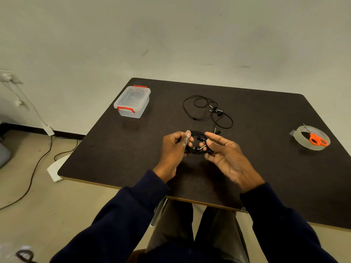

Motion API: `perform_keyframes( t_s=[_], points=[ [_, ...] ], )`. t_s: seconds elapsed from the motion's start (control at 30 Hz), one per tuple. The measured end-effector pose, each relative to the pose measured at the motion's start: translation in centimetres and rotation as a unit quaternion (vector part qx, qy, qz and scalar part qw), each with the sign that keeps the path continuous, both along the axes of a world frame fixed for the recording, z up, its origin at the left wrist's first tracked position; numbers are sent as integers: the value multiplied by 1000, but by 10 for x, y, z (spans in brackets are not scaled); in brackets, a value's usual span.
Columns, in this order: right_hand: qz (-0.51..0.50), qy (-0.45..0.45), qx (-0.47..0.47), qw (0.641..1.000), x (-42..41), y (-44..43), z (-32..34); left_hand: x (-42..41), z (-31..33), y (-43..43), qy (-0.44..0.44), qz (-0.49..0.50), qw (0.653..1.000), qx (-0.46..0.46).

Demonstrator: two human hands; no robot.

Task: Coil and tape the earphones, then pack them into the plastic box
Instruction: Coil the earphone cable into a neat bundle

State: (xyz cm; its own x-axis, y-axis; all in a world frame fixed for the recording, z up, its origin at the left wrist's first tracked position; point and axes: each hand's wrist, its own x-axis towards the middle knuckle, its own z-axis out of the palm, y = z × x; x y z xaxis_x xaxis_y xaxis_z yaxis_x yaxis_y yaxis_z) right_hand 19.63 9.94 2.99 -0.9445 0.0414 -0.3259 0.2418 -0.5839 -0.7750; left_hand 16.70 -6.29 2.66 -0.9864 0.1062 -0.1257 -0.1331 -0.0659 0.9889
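The left hand (pixel 173 149) pinches the coiled earphones (pixel 198 148), the right hand (pixel 227 155) rests open against them; best keep the loops snug for taping.

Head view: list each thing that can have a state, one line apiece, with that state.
Plastic box: lid on, red latches down.
Coiled earphones: wound in a loop, held between both hands.
Loose earphones: uncoiled, lying on the table.
Tape roll: lying flat, free end sticking out.
Scissors: closed, resting on the tape roll.
Left hand: grips the coiled earphones.
Right hand: fingers straight, touching the coiled earphones.
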Motion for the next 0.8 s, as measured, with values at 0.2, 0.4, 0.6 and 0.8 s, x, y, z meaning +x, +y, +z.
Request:
perform_keyframes(
  t_s=[0.2,0.4,0.6,0.8],
  points=[
    [74,-30,-6,997,0,7,6,1,-4,2,-41,-23,997,53],
    [66,-30,46,996,-1,3,2,1,-2,1,-31,-49,996,64],
    [88,1,155,984,0,8,-3,3,2,-3,-5,-79,995,58],
    [148,19,281,948,1,23,1,5,-5,-5,53,-64,996,-1]
  ],
)
